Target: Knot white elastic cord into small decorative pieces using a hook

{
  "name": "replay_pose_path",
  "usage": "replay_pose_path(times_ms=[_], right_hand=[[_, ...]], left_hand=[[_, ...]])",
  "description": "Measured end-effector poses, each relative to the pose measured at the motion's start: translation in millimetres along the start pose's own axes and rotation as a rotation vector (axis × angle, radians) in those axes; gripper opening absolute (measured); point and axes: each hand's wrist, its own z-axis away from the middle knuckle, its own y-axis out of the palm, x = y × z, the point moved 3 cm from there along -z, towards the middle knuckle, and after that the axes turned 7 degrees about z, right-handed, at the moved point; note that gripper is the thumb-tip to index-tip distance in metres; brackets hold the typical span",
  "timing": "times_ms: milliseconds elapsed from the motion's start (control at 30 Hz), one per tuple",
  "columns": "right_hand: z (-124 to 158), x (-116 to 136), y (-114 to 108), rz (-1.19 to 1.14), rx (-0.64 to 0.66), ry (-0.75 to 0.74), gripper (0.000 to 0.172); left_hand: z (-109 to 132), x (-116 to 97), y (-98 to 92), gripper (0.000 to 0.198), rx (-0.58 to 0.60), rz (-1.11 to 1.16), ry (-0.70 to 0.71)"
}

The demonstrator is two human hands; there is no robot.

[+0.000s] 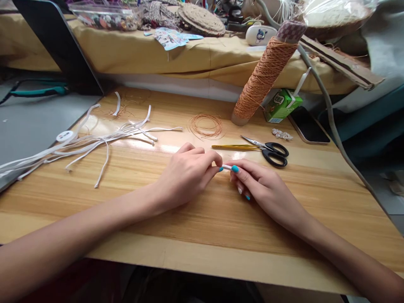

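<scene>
Both hands up front over the bench (189, 235), working one small part. Left hand (220, 166): thumb and index pinching one end of a short white piece (227, 167); other fingers curled over. Right hand (233, 167): thumb and forefinger pinching the other end, remaining fingers bent beneath. The piece sits between the two pinches, near mid-bench; only a sliver shows, so can't tell whether it's cord or tube, or whether anything is inside it. Also can't tell if it touches the wood.

Around: gold tweezers (233, 147) and black-handled scissors (275, 155) just beyond the fingers, tweezers' end by the blades. Thin orange coil (206, 135) behind the left hand, wound cone of orange thread (265, 78) leaning at the back. White cords (104, 141) spread on the left, ends loose.

Risks, my read: the grip is fingertip-only on something tiny — if one pinch loosens, the piece could slip out and drop, maybe among look-alike white ends if it goes left. Pulling unevenly could bend or twist it. Fingers hide most of it, so misplacing a fingertip would be hard to notice. Scissors look slightly parted, tips toward the left — a careless reach past the right hand could catch a blade. Coil looks unsecured; a brush from the left knuckles could tangle it.
</scene>
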Motion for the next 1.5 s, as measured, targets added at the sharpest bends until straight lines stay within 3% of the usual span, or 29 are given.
replay_pose_path(times_ms=[133, 333, 600, 800, 967, 1500], right_hand=[[-1, -4, 2, -0.282, 0.013, 0.161, 0.023], [-2, -5, 4, -0.324, 0.001, 0.149, 0.022], [1, 2, 1, -0.123, -0.042, 0.067, 0.024], [1, 3, -3, 0.196, -0.158, -0.160, 0.023], [3, 3, -2, 0.341, -0.173, -0.290, 0.027], [4, 8, -1, 0.447, -0.181, -0.418, 0.020]], left_hand=[[0, -2, 1.5, 0.012, 0.029, 0.021, 0.042], [1, -1, 2.5, 0.013, 0.031, 0.014, 0.051], [1, 1, 2.9, 0.011, 0.017, 0.013, 0.038], [2, 2, 4.2, 0.012, 0.046, 0.044, 0.008], [1, 2, 4.1, 0.013, 0.042, 0.029, 0.014], [4, 3, 7.3, 0.013, 0.098, 0.026, 0.008]])
